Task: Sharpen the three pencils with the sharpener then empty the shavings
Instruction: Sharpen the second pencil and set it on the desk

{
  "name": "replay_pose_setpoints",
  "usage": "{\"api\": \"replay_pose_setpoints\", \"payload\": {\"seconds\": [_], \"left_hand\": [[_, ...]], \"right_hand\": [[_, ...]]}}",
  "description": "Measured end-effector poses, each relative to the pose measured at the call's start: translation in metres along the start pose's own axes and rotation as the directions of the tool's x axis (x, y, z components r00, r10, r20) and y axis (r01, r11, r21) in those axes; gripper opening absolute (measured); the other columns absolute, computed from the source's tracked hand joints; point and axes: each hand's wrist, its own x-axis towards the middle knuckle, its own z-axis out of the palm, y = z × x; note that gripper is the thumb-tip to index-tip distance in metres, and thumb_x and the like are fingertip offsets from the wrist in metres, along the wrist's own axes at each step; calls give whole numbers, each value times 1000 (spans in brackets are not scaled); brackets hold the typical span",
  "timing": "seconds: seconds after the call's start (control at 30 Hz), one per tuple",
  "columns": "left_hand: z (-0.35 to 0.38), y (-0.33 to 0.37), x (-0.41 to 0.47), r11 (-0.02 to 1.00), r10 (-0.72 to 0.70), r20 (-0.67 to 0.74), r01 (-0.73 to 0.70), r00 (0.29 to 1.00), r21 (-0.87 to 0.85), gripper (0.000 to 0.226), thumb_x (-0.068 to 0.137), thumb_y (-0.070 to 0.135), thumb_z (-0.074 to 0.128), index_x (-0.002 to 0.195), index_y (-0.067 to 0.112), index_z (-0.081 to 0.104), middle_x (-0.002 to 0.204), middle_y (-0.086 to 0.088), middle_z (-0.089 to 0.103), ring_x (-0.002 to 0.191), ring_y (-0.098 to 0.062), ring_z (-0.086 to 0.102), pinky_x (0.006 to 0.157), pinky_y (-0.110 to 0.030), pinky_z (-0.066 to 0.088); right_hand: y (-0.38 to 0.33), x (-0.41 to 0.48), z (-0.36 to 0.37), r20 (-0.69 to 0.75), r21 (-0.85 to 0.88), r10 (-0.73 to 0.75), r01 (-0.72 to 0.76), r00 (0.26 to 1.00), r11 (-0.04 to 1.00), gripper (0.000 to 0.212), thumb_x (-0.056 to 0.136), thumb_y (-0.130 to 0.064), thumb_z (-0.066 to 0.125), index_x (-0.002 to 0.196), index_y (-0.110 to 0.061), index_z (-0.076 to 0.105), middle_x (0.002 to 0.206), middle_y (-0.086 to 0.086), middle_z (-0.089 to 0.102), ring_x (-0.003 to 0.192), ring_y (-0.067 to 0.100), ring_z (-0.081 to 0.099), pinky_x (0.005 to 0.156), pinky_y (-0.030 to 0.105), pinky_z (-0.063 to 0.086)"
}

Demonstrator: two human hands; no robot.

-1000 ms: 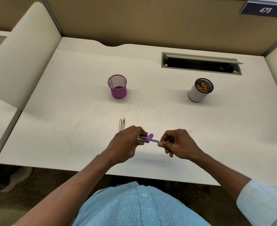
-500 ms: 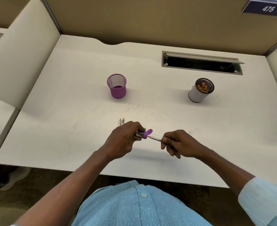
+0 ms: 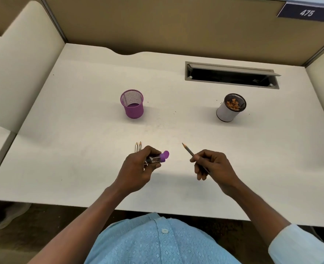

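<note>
1. Two pencils (image 3: pixel 138 146) lie side by side on the pale desk (image 3: pixel 77 149), partly hidden by the left hand (image 3: pixel 138 169), which grips the sharpener (image 3: pixel 160 156).
2. The right hand (image 3: pixel 215 166) pinches the third pencil (image 3: pixel 188 150), apart from the sharpener.
3. Farther back stand a purple mesh cup (image 3: pixel 133 107) and a white cup (image 3: pixel 226 113) holding shavings (image 3: pixel 233 104).
4. A cable slot (image 3: pixel 231 75) sits near the tan partition (image 3: pixel 157 25), whose plate (image 3: pixel 307 13) reads 475.

1 head-worn camera looks forward and steeply down, close over the desk (image 3: pixel 81 149).
</note>
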Motion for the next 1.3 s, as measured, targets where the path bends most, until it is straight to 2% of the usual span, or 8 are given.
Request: {"api": "replay_pose_setpoints", "payload": {"seconds": [0.07, 0.17, 0.33, 0.43, 0.6, 1.03, 1.2, 1.3], "left_hand": [[7, 2, -1, 997, -54, -43, 51, 998, -61, 28, 90, 7, 83, 112, 19, 71, 96, 20, 78, 90, -12, 74, 82, -26, 59], [17, 4, -3, 974, -165, -87, 148, 983, -174, 25, 91, 10, 84, 110, 22, 73, 97, 16, 79, 90, -14, 75, 82, -23, 58], [25, 5, -6, 947, -238, -97, 209, 966, -245, 26, 90, 9, 84, 106, 25, 73, 96, 14, 79, 85, -15, 74, 80, -30, 61], [25, 3, -8, 942, -260, -93, 232, 961, -241, 27, 90, 10, 85, 106, 28, 73, 97, 13, 79, 87, -18, 75, 83, -37, 63], [22, 2, -11, 933, -288, -99, 255, 953, -253, 28, 90, 10, 85, 105, 31, 72, 96, 14, 80, 85, -17, 76, 84, -40, 62], [21, 4, -10, 925, -315, -90, 285, 945, -249, 27, 89, 12, 86, 106, 29, 73, 96, 16, 79, 88, -12, 76, 88, -41, 63], [21, 4, -10, 932, -308, -91, 281, 947, -231, 28, 89, 13, 86, 105, 31, 72, 96, 17, 79, 87, -12, 76, 87, -43, 63], [18, 4, -10, 931, -310, -97, 281, 946, -233, 28, 90, 14, 85, 106, 33, 72, 97, 16, 80, 90, -15, 76, 87, -44, 63]], "right_hand": [[6, 6, 3, -175, 123, 71, -50, 982, 991, 17, 101, -10, 66, 96, 3, 75, 75, 22, 69, 61, 33, 67, 58, 34, 55], [18, 22, 2, -460, 249, 199, -89, 865, 964, 10, 95, -9, 71, 91, -3, 78, 80, 15, 76, 71, 30, 74, 75, 37, 63], [33, 50, -10, -767, 40, 128, -152, 629, 987, 11, 88, -26, 80, 77, -26, 77, 76, -9, 75, 85, 21, 72, 83, 37, 57], [38, 66, -15, -798, -29, 104, -209, 593, 977, 9, 86, -27, 81, 78, -26, 78, 73, -6, 74, 85, 26, 72, 83, 36, 58], [47, 82, -15, -799, -153, 41, -268, 601, 951, 9, 87, -25, 81, 92, -18, 84, 85, 6, 80, 86, 29, 73, 81, 32, 55], [61, 90, -12, -770, -229, 23, -310, 637, 923, 11, 84, -27, 83, 88, -19, 78, 82, -1, 78, 87, 25, 72, 80, 31, 52], [61, 85, -13, -790, -220, 18, -311, 613, 924, 21, 84, -36, 83, 94, -20, 74, 92, -1, 75, 95, 24, 70, 81, 32, 50], [60, 77, -4, -791, -326, -82, -304, 606, 895, 19, 85, -34, 81, 97, -22, 71, 101, -2, 69, 96, 24, 68, 77, 33, 49]]}}
